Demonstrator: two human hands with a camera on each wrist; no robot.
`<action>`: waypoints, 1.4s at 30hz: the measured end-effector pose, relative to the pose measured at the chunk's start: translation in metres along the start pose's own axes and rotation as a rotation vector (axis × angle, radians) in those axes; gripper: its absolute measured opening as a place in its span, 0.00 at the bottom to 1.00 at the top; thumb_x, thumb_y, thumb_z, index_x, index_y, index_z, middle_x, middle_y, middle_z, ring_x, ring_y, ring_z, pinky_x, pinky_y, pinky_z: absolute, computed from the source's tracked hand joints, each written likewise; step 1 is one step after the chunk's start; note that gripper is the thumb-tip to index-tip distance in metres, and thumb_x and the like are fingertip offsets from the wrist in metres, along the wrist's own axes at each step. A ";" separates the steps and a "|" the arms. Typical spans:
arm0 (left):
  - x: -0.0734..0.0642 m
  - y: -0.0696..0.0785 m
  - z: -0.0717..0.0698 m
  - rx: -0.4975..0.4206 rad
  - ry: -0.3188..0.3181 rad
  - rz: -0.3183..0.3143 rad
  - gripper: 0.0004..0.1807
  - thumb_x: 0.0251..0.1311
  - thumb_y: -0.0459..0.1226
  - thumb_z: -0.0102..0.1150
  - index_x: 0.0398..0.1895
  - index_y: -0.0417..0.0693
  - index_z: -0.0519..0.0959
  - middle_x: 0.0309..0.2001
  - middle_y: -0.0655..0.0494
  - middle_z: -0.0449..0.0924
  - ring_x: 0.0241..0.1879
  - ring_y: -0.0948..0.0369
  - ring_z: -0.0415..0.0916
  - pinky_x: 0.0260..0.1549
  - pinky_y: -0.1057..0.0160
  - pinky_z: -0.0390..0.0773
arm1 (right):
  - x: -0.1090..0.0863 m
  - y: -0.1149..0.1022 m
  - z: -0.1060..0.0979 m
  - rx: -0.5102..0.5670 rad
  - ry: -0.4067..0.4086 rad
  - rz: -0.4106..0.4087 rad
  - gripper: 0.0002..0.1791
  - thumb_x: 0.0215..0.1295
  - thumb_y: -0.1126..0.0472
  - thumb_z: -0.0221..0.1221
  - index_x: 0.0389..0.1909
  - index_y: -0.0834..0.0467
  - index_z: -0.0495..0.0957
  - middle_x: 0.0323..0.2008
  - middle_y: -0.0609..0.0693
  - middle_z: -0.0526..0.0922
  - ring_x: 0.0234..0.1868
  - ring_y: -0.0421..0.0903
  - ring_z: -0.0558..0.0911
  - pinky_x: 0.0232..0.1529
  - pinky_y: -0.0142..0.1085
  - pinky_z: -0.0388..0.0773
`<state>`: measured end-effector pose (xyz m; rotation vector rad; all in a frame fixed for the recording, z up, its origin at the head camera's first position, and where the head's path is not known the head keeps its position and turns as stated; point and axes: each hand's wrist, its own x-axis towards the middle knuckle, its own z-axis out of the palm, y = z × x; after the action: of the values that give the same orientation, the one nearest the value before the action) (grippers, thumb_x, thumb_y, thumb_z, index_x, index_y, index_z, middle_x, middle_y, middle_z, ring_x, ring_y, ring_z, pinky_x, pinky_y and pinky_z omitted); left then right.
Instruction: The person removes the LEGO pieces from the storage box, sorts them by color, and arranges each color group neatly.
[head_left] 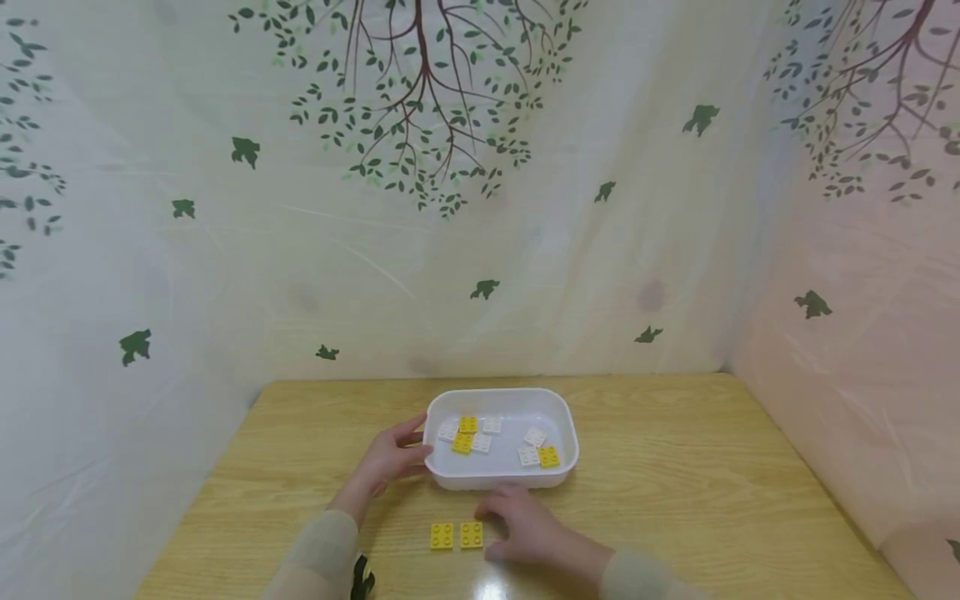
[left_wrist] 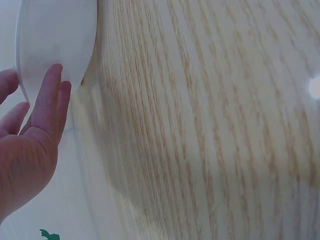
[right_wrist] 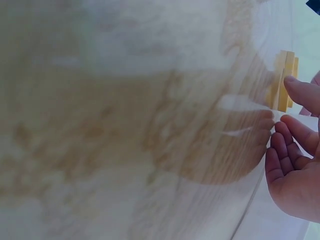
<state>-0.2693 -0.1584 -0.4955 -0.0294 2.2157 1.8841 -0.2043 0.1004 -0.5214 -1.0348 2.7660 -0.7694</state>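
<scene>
My left hand (head_left: 393,454) is at the left end of a white plastic tray (head_left: 502,482). In the left wrist view its fairly straight fingers (left_wrist: 46,100) lie against the tray's outer wall (left_wrist: 60,37). Two yellow toy bricks, a left one (head_left: 442,536) and a right one (head_left: 472,535), lie side by side on the table, studs up. Just right of them is my right hand (head_left: 528,529), thumb and fingers apart. Yellow brick edges (right_wrist: 286,80) show by its thumb in the right wrist view; whether they touch, I cannot tell.
Inside the tray lie several white bricks (head_left: 535,437) and three yellow bricks (head_left: 549,456). The wooden table (head_left: 675,467) meets pale cloth walls (head_left: 375,275) printed with leaves and birds. A dark object (head_left: 362,577) shows beside my left forearm.
</scene>
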 end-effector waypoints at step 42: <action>-0.001 -0.001 0.000 -0.010 -0.007 0.030 0.34 0.62 0.27 0.62 0.73 0.42 0.65 0.62 0.31 0.71 0.52 0.45 0.79 0.43 0.51 0.86 | -0.005 0.038 -0.095 0.182 0.060 0.020 0.21 0.59 0.59 0.70 0.54 0.57 0.81 0.49 0.42 0.83 0.53 0.47 0.79 0.59 0.53 0.74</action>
<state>-0.2679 -0.1585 -0.4965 0.0089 2.2149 1.9078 -0.2470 0.1681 -0.4575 -0.9627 2.6887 -1.0426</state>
